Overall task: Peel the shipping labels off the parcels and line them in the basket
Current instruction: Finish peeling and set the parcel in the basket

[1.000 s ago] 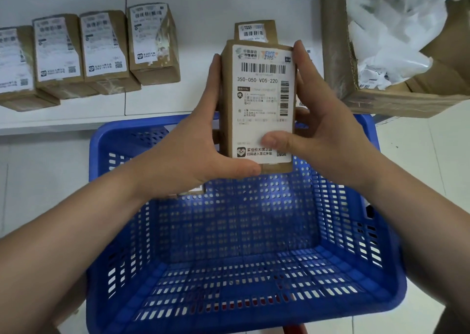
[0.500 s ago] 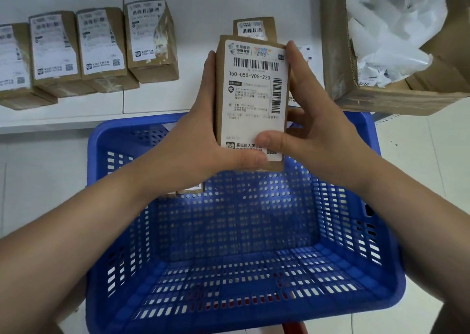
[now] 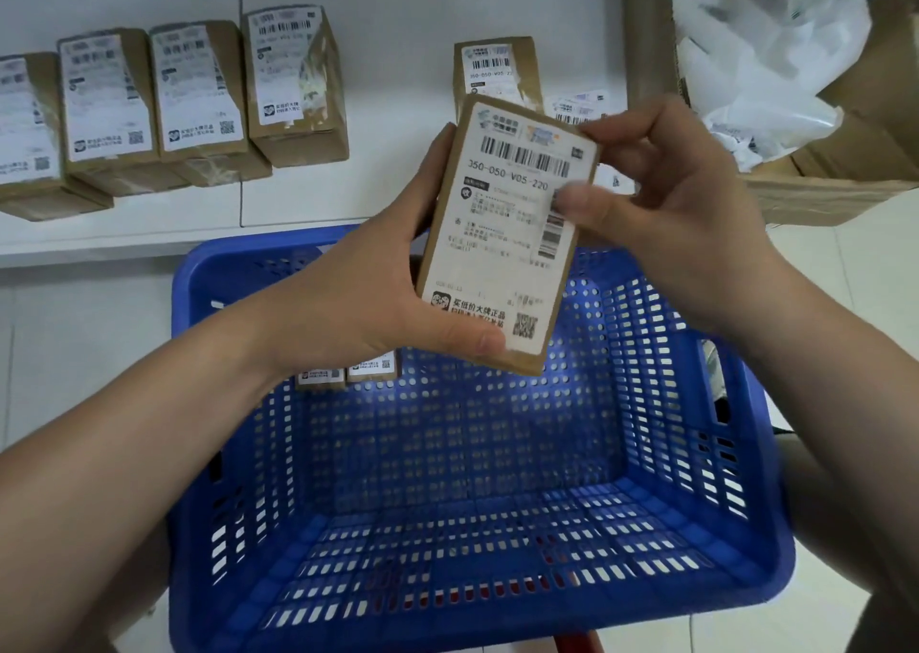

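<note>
A brown cardboard parcel [image 3: 502, 239] with a white shipping label [image 3: 507, 227] covering its front sits at the centre of the frame, tilted slightly to the right and held above the far rim of a blue perforated plastic basket [image 3: 696, 453]. The left hand [image 3: 358, 299] wraps its grip round the parcel's left edge, thumb pressed across the lower corner of the label. The right hand [image 3: 666, 204] comes in from the right, its fingertips pinching at the label's upper right corner while the thumb lies on the label's right side near the vertical barcode; whether the corner has lifted cannot be told. In the far left corner of the basket, just below the left wrist, two small labelled parcels [image 3: 348, 371] stand side by side. Beyond the basket, on the white tabletop [image 3: 398, 20], a row of four labelled parcels [image 3: 164, 105] runs along the upper left of the frame, and another parcel [image 3: 495, 68] stands just behind the held one. At the upper right, an open cardboard box [image 3: 815, 190] holds crumpled white paper [image 3: 761, 55].
</note>
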The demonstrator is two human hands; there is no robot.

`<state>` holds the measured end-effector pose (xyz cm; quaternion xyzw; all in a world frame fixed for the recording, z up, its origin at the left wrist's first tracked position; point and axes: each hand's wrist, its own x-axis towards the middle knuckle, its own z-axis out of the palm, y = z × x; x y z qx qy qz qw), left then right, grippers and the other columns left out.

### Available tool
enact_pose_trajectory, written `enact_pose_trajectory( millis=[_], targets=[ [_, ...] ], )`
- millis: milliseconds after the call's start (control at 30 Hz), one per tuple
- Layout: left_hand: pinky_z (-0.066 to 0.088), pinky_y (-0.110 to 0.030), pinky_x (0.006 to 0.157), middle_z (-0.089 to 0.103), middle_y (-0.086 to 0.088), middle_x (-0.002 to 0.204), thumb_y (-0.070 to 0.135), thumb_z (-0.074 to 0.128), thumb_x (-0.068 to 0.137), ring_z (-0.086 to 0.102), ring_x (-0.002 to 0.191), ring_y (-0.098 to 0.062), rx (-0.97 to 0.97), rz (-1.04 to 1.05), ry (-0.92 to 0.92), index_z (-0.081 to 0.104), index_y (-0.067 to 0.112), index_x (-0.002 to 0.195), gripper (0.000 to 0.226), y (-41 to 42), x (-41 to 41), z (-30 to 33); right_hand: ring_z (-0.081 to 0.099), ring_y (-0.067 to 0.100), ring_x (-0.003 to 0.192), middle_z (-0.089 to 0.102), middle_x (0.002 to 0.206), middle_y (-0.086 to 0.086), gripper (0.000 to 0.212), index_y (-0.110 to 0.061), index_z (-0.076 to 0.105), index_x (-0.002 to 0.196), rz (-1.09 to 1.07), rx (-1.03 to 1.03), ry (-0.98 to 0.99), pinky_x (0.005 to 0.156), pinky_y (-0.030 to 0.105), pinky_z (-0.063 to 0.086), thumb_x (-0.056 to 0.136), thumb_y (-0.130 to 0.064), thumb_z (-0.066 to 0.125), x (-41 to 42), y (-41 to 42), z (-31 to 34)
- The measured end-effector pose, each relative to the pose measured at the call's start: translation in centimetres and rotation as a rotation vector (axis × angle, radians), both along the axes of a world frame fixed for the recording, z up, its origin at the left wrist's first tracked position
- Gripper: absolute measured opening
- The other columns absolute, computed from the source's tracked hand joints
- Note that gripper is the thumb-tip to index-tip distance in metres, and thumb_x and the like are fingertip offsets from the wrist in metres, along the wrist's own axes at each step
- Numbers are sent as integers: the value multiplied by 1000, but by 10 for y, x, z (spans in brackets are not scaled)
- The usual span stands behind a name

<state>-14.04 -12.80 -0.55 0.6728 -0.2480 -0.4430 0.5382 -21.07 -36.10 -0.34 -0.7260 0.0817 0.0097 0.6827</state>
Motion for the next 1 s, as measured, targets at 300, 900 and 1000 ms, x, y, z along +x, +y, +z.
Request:
enact_pose_trajectory(
  millis=[300,900,1000],
  targets=[
    [57,-38,101,40,31,156,26,93,66,51,136,4,76,90,-122,-8,48,162,140,-1,-7,0,71,13,108,70,123,-5,34,-18,50,141,-97,-90,27,83,33,61,107,-20,49,-9,18,0],
    [55,-27,99,42,25,142,26,92,77,60,120,5,259,141,-299,-11,56,156,134,15,-81,-17,49,-22,106,52,125,-23,93,-29,28,147,-41,-341,228,80,5,44,75,-28,87,-67,58,-13],
    [49,-30,104,56,13,139,34,79,90,53,119,2,420,93,-566,21,44,159,91,35,-58,-19,52,-10,107,49,125,-22,100,-30,24,149,-15,-411,263,85,11,42,73,-33,88,-66,58,-20]
  ],
)
